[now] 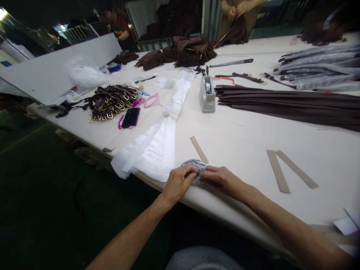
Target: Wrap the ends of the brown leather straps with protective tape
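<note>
At the near edge of the table, a small grey-blue coiled bundle (194,162) lies under my two hands. My left hand (180,182) pinches at its middle, thumb against fingers. From the other side, my right hand (221,177) has its fingers closed on the bundle too, almost touching the left fingertips. What exactly sits between the fingertips is too small to make out. Just beyond the bundle lies a flat beige strip (199,149). Left of my hands, a long white sheet of soft wrapping (157,146) is knotted partway along.
A grey tape dispenser (207,98) stands ahead. Long dark brown straps (292,105) and plastic-wrapped straps (323,65) lie right. Two beige strips (278,172) are nearer. Leftward are brown straps with gold hooks (112,101) and a phone (131,117). A co-worker's hands (237,10) handle brown material across the table.
</note>
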`<state>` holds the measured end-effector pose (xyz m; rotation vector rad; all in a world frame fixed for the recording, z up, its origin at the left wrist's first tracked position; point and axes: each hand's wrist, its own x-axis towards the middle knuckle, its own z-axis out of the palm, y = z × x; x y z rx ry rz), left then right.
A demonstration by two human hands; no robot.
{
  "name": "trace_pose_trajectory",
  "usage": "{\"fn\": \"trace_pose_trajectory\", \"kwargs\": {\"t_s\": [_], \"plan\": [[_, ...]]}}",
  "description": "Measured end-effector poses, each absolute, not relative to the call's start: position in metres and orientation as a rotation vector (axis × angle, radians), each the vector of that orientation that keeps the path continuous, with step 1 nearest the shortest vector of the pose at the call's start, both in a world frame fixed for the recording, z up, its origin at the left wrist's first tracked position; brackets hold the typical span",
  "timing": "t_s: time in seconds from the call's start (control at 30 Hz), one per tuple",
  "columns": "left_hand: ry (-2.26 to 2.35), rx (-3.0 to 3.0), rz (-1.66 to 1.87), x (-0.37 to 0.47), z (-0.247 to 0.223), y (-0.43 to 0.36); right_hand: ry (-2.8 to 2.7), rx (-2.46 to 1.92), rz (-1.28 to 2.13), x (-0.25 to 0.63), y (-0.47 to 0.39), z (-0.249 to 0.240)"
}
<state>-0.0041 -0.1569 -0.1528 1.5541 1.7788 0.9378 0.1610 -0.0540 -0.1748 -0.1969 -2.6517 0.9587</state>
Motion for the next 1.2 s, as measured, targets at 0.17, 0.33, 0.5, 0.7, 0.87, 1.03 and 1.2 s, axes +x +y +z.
{"fn": "trace_pose_trajectory", "kwargs": {"t_s": [0.17, 0.33, 0.5, 0.7, 0.87, 1.03, 1.2], "plan": [[1.851, 1.645, 0.928, 0.004, -0.157, -0.162, -2.555, -0.303, 1.029, 0.159, -0.055, -0.184], [1.868, 1.715, 0.971, 0.011, -0.164, -0.173, -2.518, -0.444, 1.087, 0.155, -0.059, -0.185], [2.021, 1.789, 0.999, 0.012, -0.165, -0.171, -2.589, -0.356, 1.034, 0.152, -0.057, -0.182], [2.064, 1.794, 0.889, 0.016, -0.164, -0.171, -2.516, -0.301, 1.013, 0.155, -0.060, -0.185], [2.220, 1.590, 1.039, 0.026, -0.171, -0.171, -2.448, -0.342, 0.966, 0.157, -0.064, -0.191], [2.231, 1.580, 1.106, 0.030, -0.180, -0.169, -2.452, -0.311, 0.965, 0.158, -0.062, -0.196], [2.231, 1.825, 1.144, 0.030, -0.194, -0.175, -2.498, -0.155, 1.012, 0.163, -0.056, -0.199]]}}
